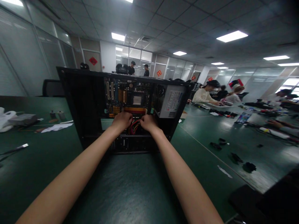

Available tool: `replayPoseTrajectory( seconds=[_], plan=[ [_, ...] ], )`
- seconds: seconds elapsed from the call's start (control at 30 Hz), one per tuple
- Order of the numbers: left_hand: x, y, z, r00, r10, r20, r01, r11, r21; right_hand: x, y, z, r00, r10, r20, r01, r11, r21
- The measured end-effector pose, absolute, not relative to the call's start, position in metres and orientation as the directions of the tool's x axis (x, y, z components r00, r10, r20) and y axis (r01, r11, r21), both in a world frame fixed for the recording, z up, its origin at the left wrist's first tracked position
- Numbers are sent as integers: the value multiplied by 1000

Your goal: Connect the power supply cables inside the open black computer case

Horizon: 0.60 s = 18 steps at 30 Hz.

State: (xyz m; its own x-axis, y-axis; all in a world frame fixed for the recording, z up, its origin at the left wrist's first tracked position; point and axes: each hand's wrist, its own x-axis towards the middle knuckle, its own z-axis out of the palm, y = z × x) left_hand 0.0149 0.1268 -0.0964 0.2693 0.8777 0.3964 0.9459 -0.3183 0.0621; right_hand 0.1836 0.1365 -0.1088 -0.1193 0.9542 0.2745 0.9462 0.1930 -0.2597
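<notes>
An open black computer case lies on the green table in front of me, its motherboard and grey power supply exposed. Both my arms reach into it. My left hand is closed, knuckles up, just below the motherboard's lower edge. My right hand is closed beside it. Between and under the two hands runs a bundle of red, yellow and black cables; the fingers curl into it, but the exact grip is hidden.
White paper, small cylinders and a grey box lie at the left. Black small parts are scattered at the right. Several people sit at the far right table; two stand at the back.
</notes>
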Motion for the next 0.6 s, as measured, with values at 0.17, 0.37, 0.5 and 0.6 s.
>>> replayPoseTrajectory(
  seconds=[0.17, 0.37, 0.5, 0.6],
  plan=[
    [14, 127, -97, 275, 872, 406, 945, -323, 53, 185, 138, -109, -125, 953, 275, 944, 200, -264],
    [14, 127, -97, 279, 873, 401, 944, -326, 52, 184, 139, -109, -89, 962, 259, 948, 162, -275],
    [15, 126, -96, 268, 870, 414, 951, -309, 34, 183, 137, -109, -92, 959, 269, 949, 166, -268],
    [16, 125, -96, 264, 863, 432, 955, -298, 12, 183, 135, -107, -87, 962, 260, 951, 158, -266]
  ],
)
